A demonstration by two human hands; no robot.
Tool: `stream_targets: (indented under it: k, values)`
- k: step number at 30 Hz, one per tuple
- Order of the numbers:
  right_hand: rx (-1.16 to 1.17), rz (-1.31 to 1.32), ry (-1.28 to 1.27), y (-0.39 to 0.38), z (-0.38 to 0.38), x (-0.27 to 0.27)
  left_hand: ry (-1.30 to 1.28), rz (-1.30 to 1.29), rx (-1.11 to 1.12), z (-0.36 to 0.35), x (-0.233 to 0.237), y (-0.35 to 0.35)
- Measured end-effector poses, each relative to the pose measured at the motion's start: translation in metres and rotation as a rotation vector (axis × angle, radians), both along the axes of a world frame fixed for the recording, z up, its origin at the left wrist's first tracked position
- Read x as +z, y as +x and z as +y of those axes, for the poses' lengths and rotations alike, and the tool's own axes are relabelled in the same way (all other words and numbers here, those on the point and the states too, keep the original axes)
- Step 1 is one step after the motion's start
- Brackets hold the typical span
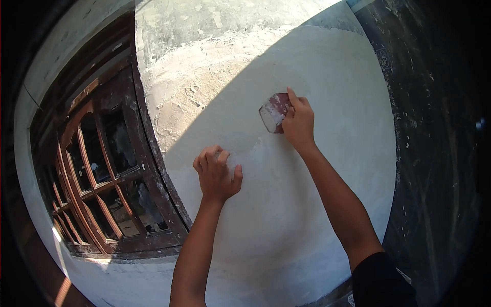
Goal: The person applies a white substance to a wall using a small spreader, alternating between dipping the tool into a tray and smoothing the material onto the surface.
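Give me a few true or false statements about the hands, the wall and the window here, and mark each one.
1. The right hand holds a red sheet against the wall. True.
2. The left hand hangs well clear of the wall. False: it rests against the wall with its fingers curled.
3. The window lies to the left of both hands. True.
4. The window frame is white metal. False: it is brown wood.
5. The whole wall is in shadow. False: its upper left part is sunlit, while both hands are in the shaded part.
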State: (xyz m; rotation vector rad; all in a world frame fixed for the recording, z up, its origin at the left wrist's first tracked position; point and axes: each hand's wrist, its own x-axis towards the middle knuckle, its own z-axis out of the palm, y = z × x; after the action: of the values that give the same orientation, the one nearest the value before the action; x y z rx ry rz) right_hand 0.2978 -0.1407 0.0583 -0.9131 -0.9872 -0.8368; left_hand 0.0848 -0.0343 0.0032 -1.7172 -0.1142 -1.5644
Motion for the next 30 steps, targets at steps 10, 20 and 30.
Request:
stream_targets:
  k: [10, 20, 30]
  values:
    - [0.132, -0.239, -0.03, -0.025, 0.012, -0.015, -0.017, -0.009, 0.03, -0.001, 0.0, 0.0]
    - [0.211, -0.391, -0.028, -0.04, 0.004, -0.017, -0.014, 0.016, 0.049, -0.007, 0.002, 0.001]
    - [0.112, -0.279, 0.099, -0.028, -0.004, -0.01, 0.031, 0.089, 0.105, -0.013, 0.007, 0.005]
